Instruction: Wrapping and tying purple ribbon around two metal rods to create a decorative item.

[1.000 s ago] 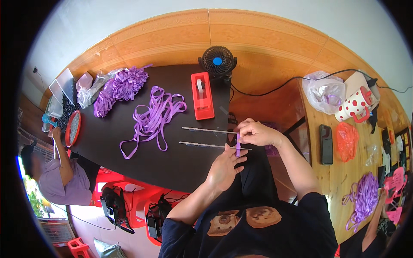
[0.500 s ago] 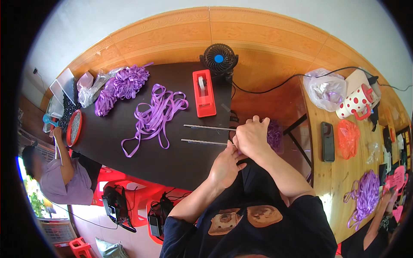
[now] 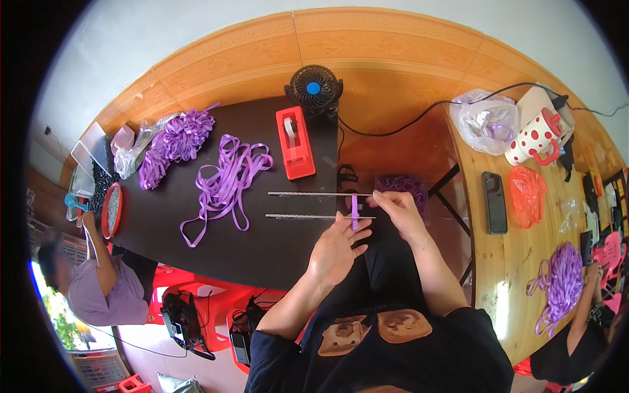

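Note:
Two thin metal rods, the upper rod [image 3: 308,194] and the lower rod [image 3: 301,217], lie side by side and stick out past the dark table's right edge. A short band of purple ribbon [image 3: 355,213] is wrapped across both near their free ends. My left hand [image 3: 333,252] is palm up beside the lower rod, fingers stretched out, its fingertips near the ribbon. At the upper rod's end my right hand [image 3: 401,215] pinches thumb and finger together; what is between them is hidden. A loose heap of purple ribbon [image 3: 226,183] lies left of the rods.
On the dark table [image 3: 262,252] stand a red tape dispenser [image 3: 295,144], a black fan [image 3: 314,88] and a ribbon bundle [image 3: 180,141]. The wooden table [image 3: 491,262] at right holds a phone [image 3: 495,203], a dotted cup [image 3: 534,139] and bags. A person [image 3: 105,281] sits at left.
My right hand has drawn right and down, away from my left, uncovering the ribbon band on the rods. My left hand's fingers have spread. The whole view has shifted slightly.

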{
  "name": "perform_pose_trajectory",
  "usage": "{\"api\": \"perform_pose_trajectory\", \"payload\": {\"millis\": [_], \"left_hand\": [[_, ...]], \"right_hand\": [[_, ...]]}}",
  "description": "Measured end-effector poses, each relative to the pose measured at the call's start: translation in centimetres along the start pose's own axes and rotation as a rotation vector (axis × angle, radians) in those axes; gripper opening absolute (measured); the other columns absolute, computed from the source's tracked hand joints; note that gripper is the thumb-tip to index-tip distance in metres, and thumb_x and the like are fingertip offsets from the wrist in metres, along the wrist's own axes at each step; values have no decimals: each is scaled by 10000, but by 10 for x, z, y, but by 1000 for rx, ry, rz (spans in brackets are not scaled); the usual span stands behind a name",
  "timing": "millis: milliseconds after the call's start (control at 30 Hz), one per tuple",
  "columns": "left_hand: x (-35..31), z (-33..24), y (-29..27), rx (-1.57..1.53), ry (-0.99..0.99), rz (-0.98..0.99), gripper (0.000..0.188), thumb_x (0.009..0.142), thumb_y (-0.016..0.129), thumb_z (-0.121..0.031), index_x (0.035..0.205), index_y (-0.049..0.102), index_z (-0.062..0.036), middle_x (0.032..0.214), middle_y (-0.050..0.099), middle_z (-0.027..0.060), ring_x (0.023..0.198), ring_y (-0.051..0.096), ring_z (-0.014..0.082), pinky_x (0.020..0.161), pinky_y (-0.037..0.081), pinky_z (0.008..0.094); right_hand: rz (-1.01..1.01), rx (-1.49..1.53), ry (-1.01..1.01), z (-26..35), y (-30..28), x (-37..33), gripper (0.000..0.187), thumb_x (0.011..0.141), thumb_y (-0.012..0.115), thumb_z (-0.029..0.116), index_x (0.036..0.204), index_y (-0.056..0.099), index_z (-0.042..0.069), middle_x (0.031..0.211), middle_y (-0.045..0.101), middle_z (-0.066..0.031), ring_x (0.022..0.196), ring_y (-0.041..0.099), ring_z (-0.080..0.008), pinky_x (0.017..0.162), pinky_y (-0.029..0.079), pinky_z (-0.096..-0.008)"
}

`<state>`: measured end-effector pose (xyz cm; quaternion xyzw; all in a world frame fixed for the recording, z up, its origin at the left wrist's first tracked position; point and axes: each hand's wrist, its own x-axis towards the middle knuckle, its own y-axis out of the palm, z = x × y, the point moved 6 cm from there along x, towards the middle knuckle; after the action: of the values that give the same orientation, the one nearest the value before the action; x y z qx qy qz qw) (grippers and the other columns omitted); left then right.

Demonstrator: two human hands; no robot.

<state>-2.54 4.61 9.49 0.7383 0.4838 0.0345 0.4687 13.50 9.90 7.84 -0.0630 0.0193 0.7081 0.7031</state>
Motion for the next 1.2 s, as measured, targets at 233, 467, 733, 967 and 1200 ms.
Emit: {"api": "perform_pose_trajectory", "payload": {"millis": [233, 467, 733, 967, 1200], "left_hand": [[0, 0, 1, 4, -12, -8, 549, 978, 338, -514, 1279, 451, -69, 1275, 515, 94, 1152, 454, 225, 932, 328, 375], [-2, 0, 3, -7, -13, -11, 560, 982, 320, -506, 1292, 447, -56, 1286, 509, 104, 1150, 465, 225, 926, 343, 366], [-2, -1, 3, 5, -2, -25, 565, 975, 338, -512, 1275, 463, -51, 1298, 508, 99, 1149, 473, 217, 926, 350, 366], [-1, -3, 2, -12, 1, -16, 543, 981, 329, -501, 1252, 476, -54, 1289, 513, 100, 1135, 480, 214, 917, 358, 357], [-1, 1, -1, -49, 13, 21, 528, 985, 319, -496, 1241, 480, -62, 1272, 521, 100, 1129, 485, 217, 912, 361, 355]], "right_hand": [[356, 492, 98, -9, 28, 1, 344, 910, 595, 222, 1115, 608, -54, 1121, 635, -136, 1048, 593, -196, 930, 446, -333], [347, 678, 156, -9, 40, -9, 290, 913, 582, 151, 1122, 593, -49, 1085, 640, -112, 998, 604, -180, 906, 455, -306], [-19, 604, 113, -26, 10, -13, 170, 894, 572, 181, 997, 630, 58, 1076, 662, -102, 1026, 580, -169, 908, 424, -355], [75, 629, 234, -23, 21, -11, 341, 895, 564, 251, 1181, 555, 65, 1145, 624, -124, 1075, 556, -230, 935, 405, -377], [589, 923, 163, -17, 53, 19, 653, 915, 534, 376, 1428, 298, 49, 1224, 544, -219, 1122, 527, -314, 957, 427, -439]]}}
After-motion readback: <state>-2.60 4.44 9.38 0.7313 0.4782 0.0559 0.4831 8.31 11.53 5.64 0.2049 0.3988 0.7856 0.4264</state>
